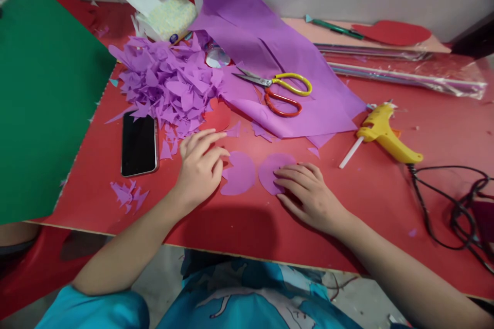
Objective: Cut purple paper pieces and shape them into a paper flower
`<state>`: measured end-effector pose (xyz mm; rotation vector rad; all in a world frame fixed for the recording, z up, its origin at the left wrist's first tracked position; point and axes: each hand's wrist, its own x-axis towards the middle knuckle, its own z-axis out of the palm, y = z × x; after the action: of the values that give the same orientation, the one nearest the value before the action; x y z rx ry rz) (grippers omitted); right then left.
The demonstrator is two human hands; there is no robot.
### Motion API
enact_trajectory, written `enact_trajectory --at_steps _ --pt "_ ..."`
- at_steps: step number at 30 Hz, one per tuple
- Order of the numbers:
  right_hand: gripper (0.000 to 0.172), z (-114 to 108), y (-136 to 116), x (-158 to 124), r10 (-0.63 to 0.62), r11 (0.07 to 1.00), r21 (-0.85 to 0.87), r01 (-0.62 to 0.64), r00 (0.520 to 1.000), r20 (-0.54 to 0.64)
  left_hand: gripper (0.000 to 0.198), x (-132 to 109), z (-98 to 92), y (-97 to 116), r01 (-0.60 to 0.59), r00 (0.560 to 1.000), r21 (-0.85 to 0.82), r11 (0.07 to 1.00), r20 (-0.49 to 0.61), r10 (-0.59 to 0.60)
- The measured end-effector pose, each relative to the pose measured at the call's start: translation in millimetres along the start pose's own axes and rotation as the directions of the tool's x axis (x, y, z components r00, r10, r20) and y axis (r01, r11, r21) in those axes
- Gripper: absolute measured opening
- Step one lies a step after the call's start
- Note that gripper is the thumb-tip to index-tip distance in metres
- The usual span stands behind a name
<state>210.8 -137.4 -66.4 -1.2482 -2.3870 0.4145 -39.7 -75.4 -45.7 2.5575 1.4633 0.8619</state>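
Note:
Two rounded purple paper cutouts lie side by side on the red table (231, 226) in front of me. My right hand (304, 190) rests with its fingers spread on the right cutout (268, 172), covering part of it. Beside the left cutout (241, 175), my left hand (203, 164) hovers or rests with fingers apart, holding nothing; whether it touches the paper's edge I cannot tell. Beyond my left hand is a red paper cutout (218, 115), partly under purple scraps. Scissors (270, 82) with one yellow and one red handle lie on a large purple sheet (328, 97).
A heap of purple scraps (170, 79) and a phone (139, 144) are at left, near a green board (46, 103). A tissue pack (165, 15) stands behind. At right lie a yellow glue gun (389, 133), its black cord (461, 200) and plastic-wrapped sticks (405, 77).

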Motion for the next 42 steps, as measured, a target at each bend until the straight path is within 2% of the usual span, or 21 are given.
enact_trajectory --at_steps 4,7,11,14,16,18,20,23,26,33,36,38,40,42 --pt "0.021 0 0 0 -0.011 1.0 0.002 0.011 1.0 -0.014 0.019 1 -0.7 0 -0.042 0.998 -0.021 0.999 0.043 0.043" --pt "0.028 -2 0 0 -0.021 1.0 0.017 0.022 1.0 -0.022 0.018 2 -2.7 2 -0.143 0.976 -0.087 0.986 0.154 0.155" --pt "0.036 -5 0 1 -0.021 0.999 0.035 0.023 0.998 -0.064 0.023 3 -5.7 4 -0.243 0.906 -0.187 0.952 0.307 0.292" --pt "0.034 -7 2 1 -0.002 1.0 0.027 0.006 0.986 -0.166 0.021 4 -8.7 4 -0.279 0.859 -0.245 0.928 0.368 0.356" --pt "0.034 -7 3 1 0.036 0.999 0.025 -0.031 0.965 -0.261 0.02 5 -10.9 3 -0.297 0.807 -0.275 0.915 0.439 0.394" --pt "0.034 -8 4 1 0.09 0.996 0.032 -0.084 0.935 -0.344 0.027 7 -12.6 3 -0.292 0.751 -0.275 0.916 0.527 0.398" --pt "0.033 -8 4 0 0.127 0.992 0.037 -0.122 0.906 -0.404 0.036 7 -13.1 3 -0.279 0.718 -0.261 0.924 0.582 0.382" --pt "0.031 -9 3 0 0.154 0.988 0.043 -0.15 0.884 -0.442 0.041 7 -11.3 3 -0.26 0.73 -0.247 0.933 0.583 0.358" --pt "0.029 -8 3 -1 0.165 0.986 0.056 -0.157 0.889 -0.428 0.038 5 -7.2 1 -0.266 0.754 -0.235 0.935 0.553 0.354" --pt "0.027 -7 2 0 0.157 0.988 0.059 -0.145 0.901 -0.404 0.03 0 2.5 -4 -0.353 0.848 -0.173 0.92 0.356 0.392" --pt "0.026 -7 2 0 0.161 0.987 0.053 -0.153 0.907 -0.389 0.025 -2 1.2 0 -0.231 0.901 -0.229 0.946 0.316 0.296" --pt "0.026 -7 2 0 0.147 0.989 0.049 -0.139 0.908 -0.392 0.02 -2 -1.0 5 -0.05 0.929 -0.314 0.948 0.334 0.16" --pt "0.026 -7 2 0 0.134 0.991 0.05 -0.124 0.908 -0.397 0.017 -2 -2.6 9 0.192 0.916 -0.42 0.887 0.401 -0.008" --pt "0.026 -7 2 0 0.134 0.991 0.053 -0.123 0.911 -0.39 0.02 -1 -2.6 11 0.415 0.864 -0.488 0.768 0.476 -0.164"
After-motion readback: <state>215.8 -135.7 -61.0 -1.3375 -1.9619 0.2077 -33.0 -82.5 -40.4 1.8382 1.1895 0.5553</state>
